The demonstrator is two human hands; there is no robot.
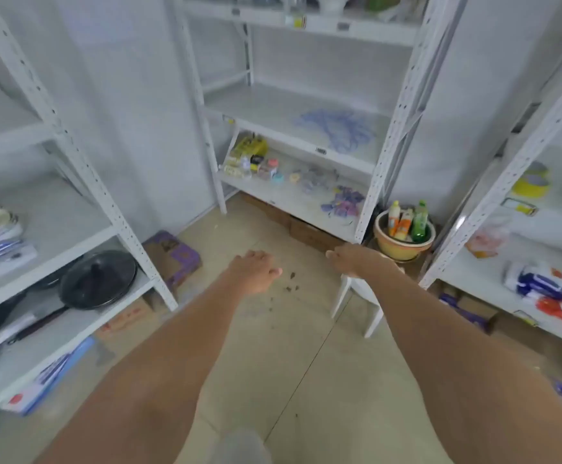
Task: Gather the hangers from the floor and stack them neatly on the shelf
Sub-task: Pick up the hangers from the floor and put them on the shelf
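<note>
White shelf [293, 112] ahead holds blue hangers [338, 127]; left hand [256, 267] and right hand [351, 259] hover loosely curled, holding nothing.

Both forearms are bare from elbow to wrist, with no sleeve in view. The left hand [256, 267] and right hand [351, 259] carry no glove, ring, watch or band. At the bottom edge, a blurred patch of light grey fabric shows.

White walls [132, 105] and a pale tiled floor [286, 346] — white metal shelving racks [386, 128] stand on three sides.
</note>
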